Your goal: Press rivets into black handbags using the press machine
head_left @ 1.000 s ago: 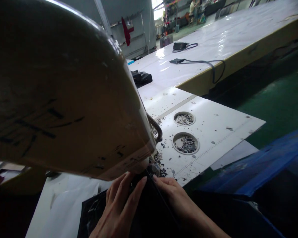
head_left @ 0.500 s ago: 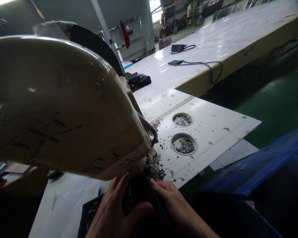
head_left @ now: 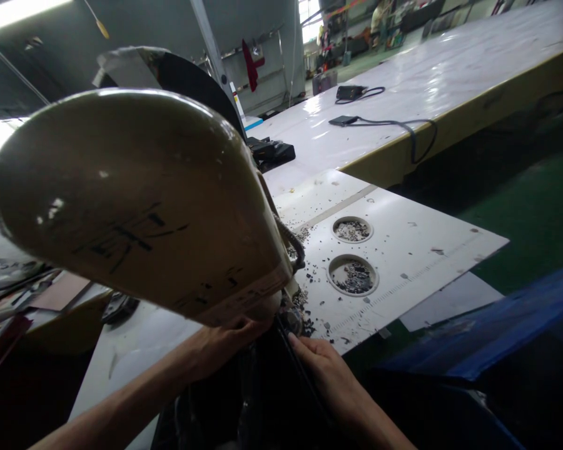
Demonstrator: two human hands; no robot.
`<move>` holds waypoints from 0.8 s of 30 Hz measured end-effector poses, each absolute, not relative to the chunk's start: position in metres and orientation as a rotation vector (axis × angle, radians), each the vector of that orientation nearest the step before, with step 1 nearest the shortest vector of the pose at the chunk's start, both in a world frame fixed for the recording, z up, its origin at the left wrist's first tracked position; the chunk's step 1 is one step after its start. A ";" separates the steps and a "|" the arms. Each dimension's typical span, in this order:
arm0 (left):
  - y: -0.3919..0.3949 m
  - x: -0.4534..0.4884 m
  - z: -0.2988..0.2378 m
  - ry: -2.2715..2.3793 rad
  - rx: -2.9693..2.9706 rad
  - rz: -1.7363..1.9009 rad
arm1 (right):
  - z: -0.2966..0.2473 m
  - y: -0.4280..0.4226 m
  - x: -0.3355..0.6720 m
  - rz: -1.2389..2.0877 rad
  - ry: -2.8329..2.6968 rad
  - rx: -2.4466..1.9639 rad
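Note:
A large cream machine head (head_left: 136, 200) fills the left and middle of the view. My left hand (head_left: 220, 340) reaches under its lower end, with the fingers hidden behind the housing. My right hand (head_left: 321, 362) lies just right of it, fingers pressed together on the edge of a black sheet of material (head_left: 267, 400) that runs under the machine. The machine's working point is hidden.
White machine table (head_left: 403, 250) with two round holes (head_left: 353, 275) full of dark scraps, and scraps scattered around them. A long white table (head_left: 403, 94) behind holds black devices with cables. Blue sheet (head_left: 488, 319) at right. Clutter at far left. People far behind.
My left hand has slid forward under the machine head, so its forearm now shows and its fingers are hidden. The view has tilted up slightly. My right hand has stayed on the material.

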State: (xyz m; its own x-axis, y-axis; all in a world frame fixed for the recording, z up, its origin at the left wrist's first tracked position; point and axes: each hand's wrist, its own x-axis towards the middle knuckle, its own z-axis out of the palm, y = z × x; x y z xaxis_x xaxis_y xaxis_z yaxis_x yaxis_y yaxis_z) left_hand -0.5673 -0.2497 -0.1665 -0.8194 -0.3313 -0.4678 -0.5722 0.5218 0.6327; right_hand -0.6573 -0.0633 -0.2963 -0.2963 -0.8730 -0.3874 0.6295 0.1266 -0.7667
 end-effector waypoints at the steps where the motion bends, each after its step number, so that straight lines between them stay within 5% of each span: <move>1: -0.249 -0.570 -0.165 2.478 -0.741 1.159 | -0.296 -0.063 -0.658 -1.509 1.115 -0.296; 24: -0.269 -0.551 -0.204 2.559 -0.895 1.176 | -0.293 -0.070 -0.662 -1.463 1.074 -0.156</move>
State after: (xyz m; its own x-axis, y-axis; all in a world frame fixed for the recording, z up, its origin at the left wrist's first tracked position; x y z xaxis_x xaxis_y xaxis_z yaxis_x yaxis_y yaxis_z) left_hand -0.5508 -0.2690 -0.2041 -0.8009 -0.4462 -0.3994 -0.5937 0.5044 0.6271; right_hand -0.6623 -0.0698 -0.2935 -0.2392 -0.8413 -0.4848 0.7149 0.1853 -0.6742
